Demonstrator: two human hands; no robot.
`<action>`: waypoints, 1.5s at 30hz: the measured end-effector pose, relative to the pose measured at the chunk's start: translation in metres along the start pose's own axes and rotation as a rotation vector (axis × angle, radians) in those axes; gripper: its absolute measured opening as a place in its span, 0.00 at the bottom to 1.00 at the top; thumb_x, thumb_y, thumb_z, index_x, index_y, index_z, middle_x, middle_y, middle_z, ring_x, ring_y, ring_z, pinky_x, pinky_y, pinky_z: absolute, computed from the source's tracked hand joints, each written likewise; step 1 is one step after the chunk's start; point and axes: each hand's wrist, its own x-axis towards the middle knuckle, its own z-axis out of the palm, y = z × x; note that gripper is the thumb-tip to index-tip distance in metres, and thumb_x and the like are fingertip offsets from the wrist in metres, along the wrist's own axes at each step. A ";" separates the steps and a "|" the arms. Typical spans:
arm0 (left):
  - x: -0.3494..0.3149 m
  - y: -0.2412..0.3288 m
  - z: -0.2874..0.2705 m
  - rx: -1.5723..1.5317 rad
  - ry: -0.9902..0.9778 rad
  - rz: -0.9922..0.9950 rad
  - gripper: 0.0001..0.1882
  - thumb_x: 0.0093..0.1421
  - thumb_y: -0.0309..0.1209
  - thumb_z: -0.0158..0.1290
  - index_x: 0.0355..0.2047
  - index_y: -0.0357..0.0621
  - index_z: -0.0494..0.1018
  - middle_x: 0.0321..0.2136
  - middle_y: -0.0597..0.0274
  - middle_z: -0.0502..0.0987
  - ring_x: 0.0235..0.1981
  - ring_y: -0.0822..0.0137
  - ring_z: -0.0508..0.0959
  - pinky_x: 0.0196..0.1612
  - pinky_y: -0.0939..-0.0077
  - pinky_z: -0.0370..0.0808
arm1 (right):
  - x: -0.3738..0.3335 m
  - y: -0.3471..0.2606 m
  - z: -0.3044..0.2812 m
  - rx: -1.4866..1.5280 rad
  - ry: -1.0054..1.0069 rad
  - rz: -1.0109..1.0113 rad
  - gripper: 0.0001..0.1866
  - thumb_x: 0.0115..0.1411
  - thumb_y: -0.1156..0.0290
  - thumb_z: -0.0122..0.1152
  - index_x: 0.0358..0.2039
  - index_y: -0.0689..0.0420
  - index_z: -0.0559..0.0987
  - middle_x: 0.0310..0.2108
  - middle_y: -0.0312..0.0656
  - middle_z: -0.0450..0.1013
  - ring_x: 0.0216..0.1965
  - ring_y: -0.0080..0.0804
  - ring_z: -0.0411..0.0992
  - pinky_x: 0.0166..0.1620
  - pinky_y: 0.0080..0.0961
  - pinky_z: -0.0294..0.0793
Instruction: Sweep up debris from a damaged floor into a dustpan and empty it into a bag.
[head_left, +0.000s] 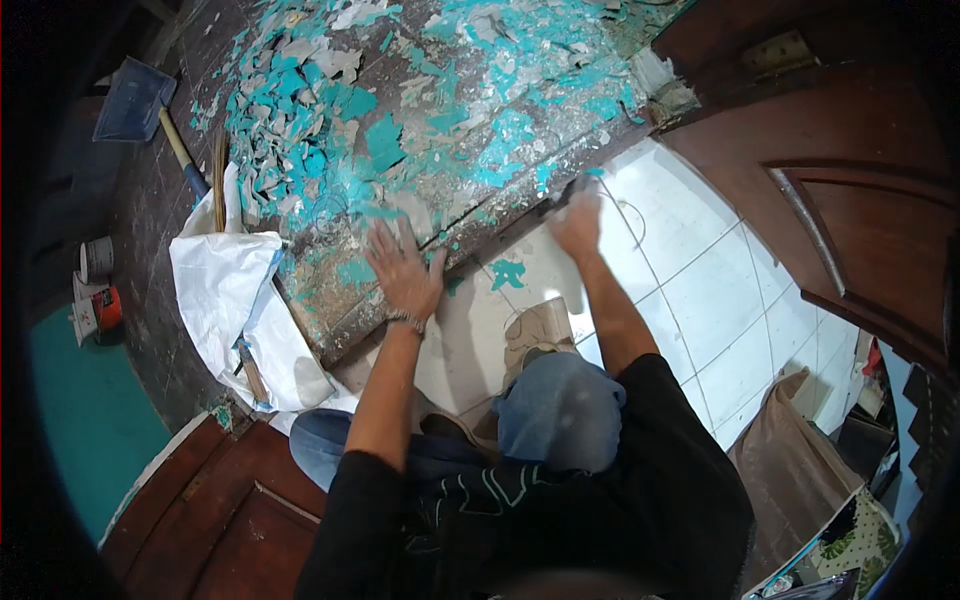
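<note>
My left hand (405, 275) lies with its fingers spread on the dusty edge of a dark tiled step (335, 330), a bracelet at its wrist. Smeared by motion, my right hand (577, 225) is closed round a dark object (570, 192) just over the step's right edge. What that object is cannot be made out. Turquoise and grey paint flakes (290, 115) cover the step, thickest at the upper left. One turquoise flake (508, 274) lies on the white floor tiles (690, 235) between my hands, below the step.
At the left, a white sack (215, 280) drapes over the step beside a stick-handled dustpan (133, 100). Brown wooden doors stand at the right (860, 190) and lower left (220, 500). A white cup (97, 259) is at far left. Brown cloth (790, 450) hangs at lower right.
</note>
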 end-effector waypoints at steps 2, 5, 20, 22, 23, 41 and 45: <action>0.011 0.001 0.012 0.056 0.172 -0.160 0.40 0.57 0.46 0.49 0.63 0.39 0.48 0.63 0.36 0.44 0.64 0.39 0.45 0.63 0.49 0.41 | -0.031 -0.037 -0.003 0.005 -0.080 -0.113 0.44 0.49 0.46 0.58 0.57 0.67 0.60 0.60 0.63 0.50 0.64 0.58 0.42 0.65 0.45 0.40; 0.013 -0.008 0.008 0.005 0.109 -0.081 0.38 0.59 0.48 0.45 0.63 0.38 0.48 0.62 0.37 0.47 0.64 0.43 0.47 0.63 0.48 0.42 | -0.083 -0.050 -0.011 -0.149 -0.353 -0.250 0.36 0.50 0.52 0.59 0.54 0.63 0.65 0.58 0.57 0.57 0.62 0.55 0.49 0.64 0.44 0.46; -0.025 -0.050 -0.057 -0.068 0.097 0.028 0.34 0.57 0.43 0.50 0.57 0.33 0.57 0.59 0.37 0.54 0.60 0.42 0.55 0.61 0.50 0.51 | 0.005 -0.172 -0.124 0.552 -0.548 -0.534 0.14 0.52 0.65 0.57 0.39 0.56 0.76 0.39 0.53 0.71 0.45 0.55 0.68 0.48 0.39 0.67; -0.064 -0.037 -0.053 0.021 0.045 0.038 0.36 0.57 0.44 0.50 0.59 0.33 0.55 0.60 0.37 0.52 0.61 0.41 0.53 0.61 0.48 0.49 | 0.038 -0.197 -0.146 0.570 -0.147 -0.605 0.26 0.54 0.65 0.58 0.54 0.57 0.68 0.54 0.57 0.63 0.56 0.50 0.61 0.56 0.33 0.61; -0.073 -0.032 -0.048 0.053 -0.009 -0.024 0.39 0.56 0.46 0.49 0.60 0.32 0.52 0.61 0.36 0.50 0.62 0.42 0.50 0.62 0.47 0.46 | 0.049 -0.185 -0.147 0.569 -0.140 -0.611 0.26 0.54 0.65 0.58 0.54 0.57 0.68 0.54 0.57 0.63 0.56 0.50 0.61 0.56 0.33 0.61; 0.094 -0.001 -0.102 -0.393 0.333 0.056 0.37 0.57 0.43 0.49 0.59 0.30 0.51 0.59 0.36 0.54 0.62 0.44 0.53 0.63 0.58 0.48 | 0.120 -0.209 -0.075 0.290 0.150 -0.525 0.33 0.58 0.55 0.50 0.59 0.62 0.59 0.60 0.54 0.55 0.62 0.51 0.51 0.62 0.46 0.47; 0.054 0.033 -0.057 -0.173 -0.127 0.341 0.38 0.55 0.44 0.52 0.60 0.37 0.53 0.60 0.43 0.55 0.62 0.46 0.53 0.64 0.57 0.46 | 0.136 -0.108 -0.098 0.040 0.419 -0.113 0.36 0.57 0.50 0.50 0.58 0.63 0.60 0.59 0.58 0.55 0.62 0.55 0.48 0.63 0.48 0.43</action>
